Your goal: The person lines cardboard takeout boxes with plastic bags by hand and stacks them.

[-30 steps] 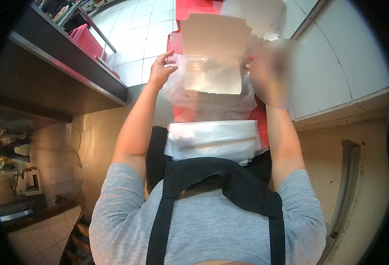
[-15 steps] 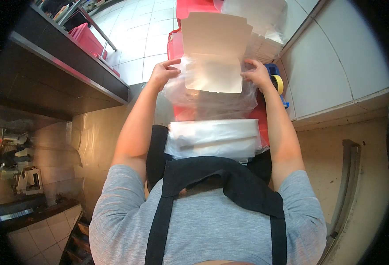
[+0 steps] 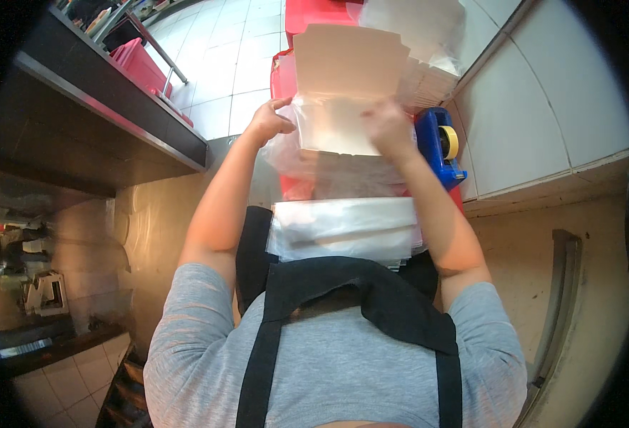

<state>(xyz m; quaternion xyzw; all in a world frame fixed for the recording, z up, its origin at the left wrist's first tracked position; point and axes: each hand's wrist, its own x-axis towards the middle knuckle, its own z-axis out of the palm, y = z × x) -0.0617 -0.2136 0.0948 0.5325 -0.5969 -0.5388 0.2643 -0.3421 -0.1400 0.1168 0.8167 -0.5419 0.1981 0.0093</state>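
Inside a clear plastic bag [image 3: 307, 153], gripped by both hands [image 3: 328, 123], sits a cardboard box [image 3: 343, 93].

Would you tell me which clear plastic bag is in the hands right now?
The upper bag, pulled around the cardboard box by both hands; the other bags lie flat in a stack nearer the body, untouched.

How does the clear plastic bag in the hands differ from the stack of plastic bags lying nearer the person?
The clear plastic bag is a single one, held up by the left hand and right hand; the stack of plastic bags lies untouched. The held bag is crumpled and bulging around a cardboard box; the stack is flat and smooth. Both are translucent plastic.
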